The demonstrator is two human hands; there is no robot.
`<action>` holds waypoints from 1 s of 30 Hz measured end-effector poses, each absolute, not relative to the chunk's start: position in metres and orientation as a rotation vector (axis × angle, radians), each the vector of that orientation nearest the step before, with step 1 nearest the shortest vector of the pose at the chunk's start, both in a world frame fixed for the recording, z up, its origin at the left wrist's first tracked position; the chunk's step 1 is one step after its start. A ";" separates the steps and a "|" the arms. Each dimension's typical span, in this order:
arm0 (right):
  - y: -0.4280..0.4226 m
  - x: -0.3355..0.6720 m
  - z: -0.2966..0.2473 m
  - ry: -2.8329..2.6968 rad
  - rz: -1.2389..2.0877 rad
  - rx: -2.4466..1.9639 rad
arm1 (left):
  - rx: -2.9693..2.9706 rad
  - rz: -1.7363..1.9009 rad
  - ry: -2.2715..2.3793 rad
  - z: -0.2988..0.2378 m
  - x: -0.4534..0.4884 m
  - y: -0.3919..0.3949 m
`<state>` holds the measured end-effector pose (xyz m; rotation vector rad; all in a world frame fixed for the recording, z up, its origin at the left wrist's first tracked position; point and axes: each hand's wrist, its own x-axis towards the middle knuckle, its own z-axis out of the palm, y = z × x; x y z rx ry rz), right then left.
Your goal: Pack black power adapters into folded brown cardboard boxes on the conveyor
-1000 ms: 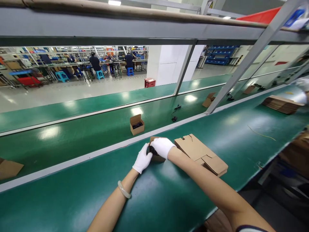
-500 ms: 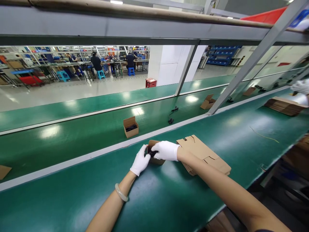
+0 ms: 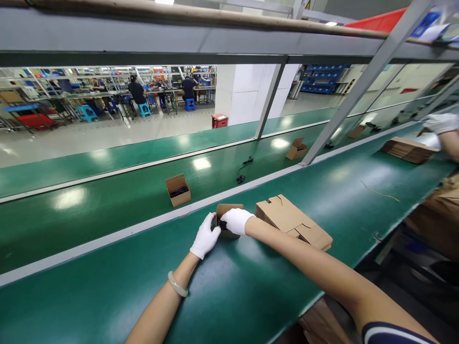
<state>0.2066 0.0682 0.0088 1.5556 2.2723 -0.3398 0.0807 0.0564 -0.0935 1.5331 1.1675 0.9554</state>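
A small brown cardboard box stands with its lid up on the green work surface in front of me. My left hand, in a white glove, grips the left side of this box with its fingers at the rim. My right hand, also gloved in white, reaches into the opening, fingers closed on a black cable. Part of the cable and the box's inside are hidden by that hand. Just right of the box lies a stack of flat folded cartons.
Beyond a pale rail, the green belt carries an open box with a black cable, a loose black cable with adapter and another open box. A slanted metal post rises at right. A co-worker's gloved hand is beside another carton stack.
My right hand has turned and sits a little lower into the box with the black cable. My left hand stays at the box's side. The items on the belt have shifted left.
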 end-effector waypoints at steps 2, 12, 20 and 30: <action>0.067 0.213 0.010 2.273 -0.345 1.558 | 1.554 0.944 1.147 -0.093 0.081 0.055; 0.057 0.213 0.006 2.432 -0.343 1.694 | 1.635 0.831 1.081 -0.085 0.073 0.054; 0.050 0.262 0.056 2.370 -0.124 2.047 | 1.610 0.982 1.218 -0.078 0.043 0.090; 0.101 0.397 0.031 1.664 -0.231 2.326 | 1.700 1.073 1.592 -0.071 0.000 0.174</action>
